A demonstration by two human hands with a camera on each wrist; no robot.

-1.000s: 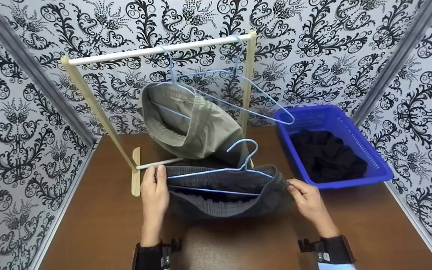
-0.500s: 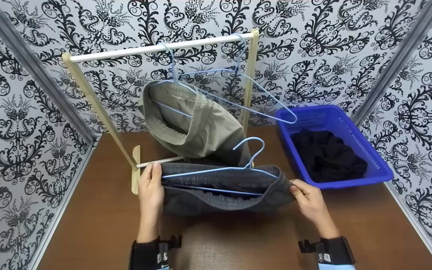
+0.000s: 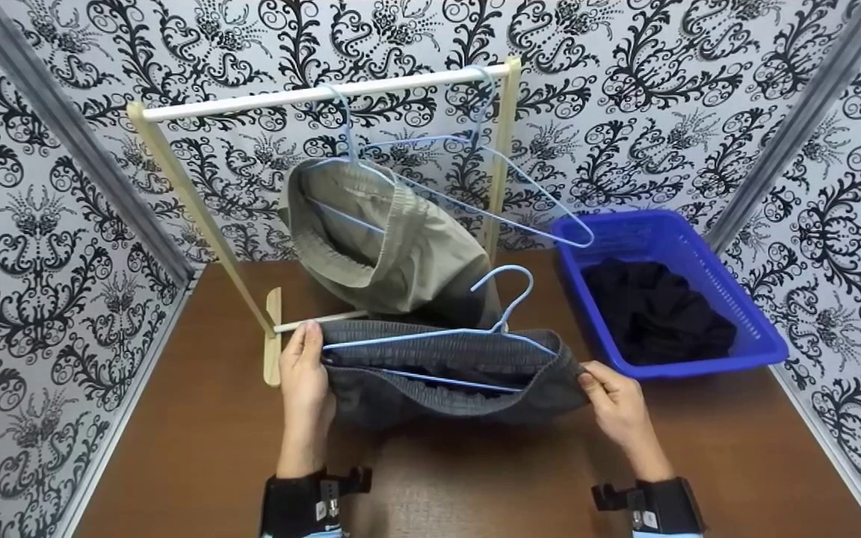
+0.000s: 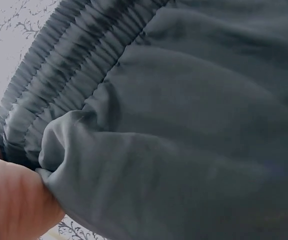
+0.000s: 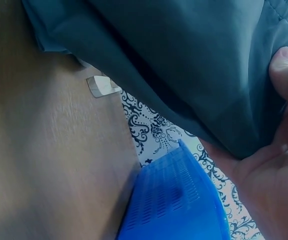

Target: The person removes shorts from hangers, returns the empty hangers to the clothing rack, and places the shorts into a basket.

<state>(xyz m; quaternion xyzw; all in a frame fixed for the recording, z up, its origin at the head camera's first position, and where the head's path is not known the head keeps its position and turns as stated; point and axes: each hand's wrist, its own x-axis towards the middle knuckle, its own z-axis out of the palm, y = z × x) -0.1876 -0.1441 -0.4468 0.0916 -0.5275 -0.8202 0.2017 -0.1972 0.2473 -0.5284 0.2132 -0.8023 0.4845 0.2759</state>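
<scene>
Dark grey elastic-waist shorts (image 3: 460, 407) are stretched between my two hands above the table. A light blue wire hanger (image 3: 415, 338) lies inside their gaping waistband, its hook sticking up. With thumb and fingers my left hand (image 3: 303, 381) pinches the waistband's left end, over the hanger's end. At the opposite end my right hand (image 3: 617, 400) pinches the cloth at the side. In the left wrist view the gathered waistband (image 4: 59, 65) runs up from the fingers. The right wrist view has the cloth (image 5: 199, 65) folded between thumb and fingers.
Behind stands a rack with a white rail (image 3: 251, 104) and wooden posts. Khaki shorts (image 3: 430, 239) hang from it on a blue hanger, beside a bare blue hanger (image 3: 535, 187). A blue basket (image 3: 759, 355) holding black cloth (image 3: 655, 314) stands at right.
The shorts and hanger have shifted slightly right and the hook has risen a little. My left hand first moved slightly left and up; both hands keep their grip.
</scene>
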